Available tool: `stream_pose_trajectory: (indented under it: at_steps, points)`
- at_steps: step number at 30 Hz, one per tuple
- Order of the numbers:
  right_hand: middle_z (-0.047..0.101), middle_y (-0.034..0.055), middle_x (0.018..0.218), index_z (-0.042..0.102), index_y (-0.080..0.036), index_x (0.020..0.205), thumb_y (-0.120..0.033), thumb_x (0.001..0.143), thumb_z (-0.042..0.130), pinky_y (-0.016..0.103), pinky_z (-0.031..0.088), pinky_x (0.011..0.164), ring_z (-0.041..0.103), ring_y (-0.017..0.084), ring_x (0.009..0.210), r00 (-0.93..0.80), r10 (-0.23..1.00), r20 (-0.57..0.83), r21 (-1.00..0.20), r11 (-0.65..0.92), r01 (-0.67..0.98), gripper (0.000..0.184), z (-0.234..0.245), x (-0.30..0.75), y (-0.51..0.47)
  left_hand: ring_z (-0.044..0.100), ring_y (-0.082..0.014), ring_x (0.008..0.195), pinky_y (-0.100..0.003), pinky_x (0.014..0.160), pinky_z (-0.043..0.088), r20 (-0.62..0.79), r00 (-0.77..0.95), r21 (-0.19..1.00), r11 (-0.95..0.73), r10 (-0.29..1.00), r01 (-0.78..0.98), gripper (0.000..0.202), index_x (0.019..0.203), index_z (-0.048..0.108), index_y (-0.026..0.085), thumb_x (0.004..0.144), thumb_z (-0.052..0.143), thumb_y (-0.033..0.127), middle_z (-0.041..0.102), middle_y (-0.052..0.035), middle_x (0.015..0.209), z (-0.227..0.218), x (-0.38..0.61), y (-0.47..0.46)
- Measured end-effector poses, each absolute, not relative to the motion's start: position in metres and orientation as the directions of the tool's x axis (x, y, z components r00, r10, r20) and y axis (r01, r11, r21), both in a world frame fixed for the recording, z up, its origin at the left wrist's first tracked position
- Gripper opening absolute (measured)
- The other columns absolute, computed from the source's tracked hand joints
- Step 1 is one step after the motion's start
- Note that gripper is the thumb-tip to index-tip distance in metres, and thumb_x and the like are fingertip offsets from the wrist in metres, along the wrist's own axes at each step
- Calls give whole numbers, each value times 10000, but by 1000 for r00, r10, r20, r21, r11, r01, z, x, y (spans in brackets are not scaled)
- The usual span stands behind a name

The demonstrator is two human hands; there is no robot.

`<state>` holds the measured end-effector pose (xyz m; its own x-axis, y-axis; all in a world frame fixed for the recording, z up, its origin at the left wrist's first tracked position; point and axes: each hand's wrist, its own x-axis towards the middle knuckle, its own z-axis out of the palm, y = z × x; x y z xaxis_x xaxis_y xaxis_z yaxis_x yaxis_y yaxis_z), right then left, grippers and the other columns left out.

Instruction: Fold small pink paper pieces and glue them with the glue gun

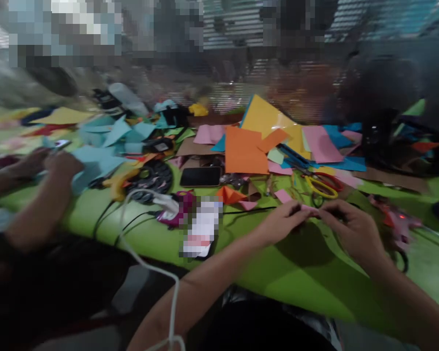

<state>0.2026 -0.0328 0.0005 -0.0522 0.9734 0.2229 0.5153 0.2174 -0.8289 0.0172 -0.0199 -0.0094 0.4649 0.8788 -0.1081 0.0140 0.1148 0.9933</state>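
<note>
Between my two hands is a small strip of pink paper (309,209), pinched at both ends above the green tabletop (274,287). My left hand (283,222) grips one end with thumb and fingers together. At the other end, the closed fingertips of my right hand (347,226) press on the paper. Just beyond them lie scissors with yellow handles (324,187) and a red-handled pair (332,180). A pink glue gun (398,222) with a small red light rests to the right of my right hand.
Coloured paper, including an orange sheet (245,151), covers the table's far side. A dark phone (200,176), a lit phone (203,229) and a white cable (146,265) lie left of my hands. Further left are a yellow glue gun (121,185) and another person's arms (40,214).
</note>
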Motion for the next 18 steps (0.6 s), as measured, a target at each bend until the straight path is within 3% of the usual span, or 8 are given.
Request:
stream_pose_trajectory:
  at_steps: [4,7,10,18]
  points:
    - [702,53,772,699,-220,777,-431,794,667,318,481,670,628,223,714,-24,977,211,-796,186,576,214,-3,209,-32,506,-113,655,-229,623,379,-43,465,995,-3,884,97,264,925,627,180,963,480,396,567,6,741,-13,18,-18]
    - [701,42,784,702,-239,797,-450,783,677,329,474,679,631,230,729,-34,982,187,-801,173,573,214,-4,212,-32,565,-147,798,-243,709,399,53,439,982,-127,897,141,244,892,620,185,969,469,361,635,-28,856,-17,19,-16]
    - [711,46,818,713,-240,817,-478,777,691,339,465,683,631,243,759,-73,986,148,-806,163,569,242,-5,212,-32,551,-165,761,-263,665,373,93,427,949,-210,900,236,221,846,577,193,961,475,351,604,-24,800,-20,19,-16]
    - [655,30,758,692,-198,804,-448,832,698,297,432,668,577,188,712,-74,982,172,-875,187,446,252,-6,207,-31,519,-172,723,-277,644,343,42,428,910,-211,903,357,324,791,461,214,988,382,459,536,-7,758,-12,18,-19]
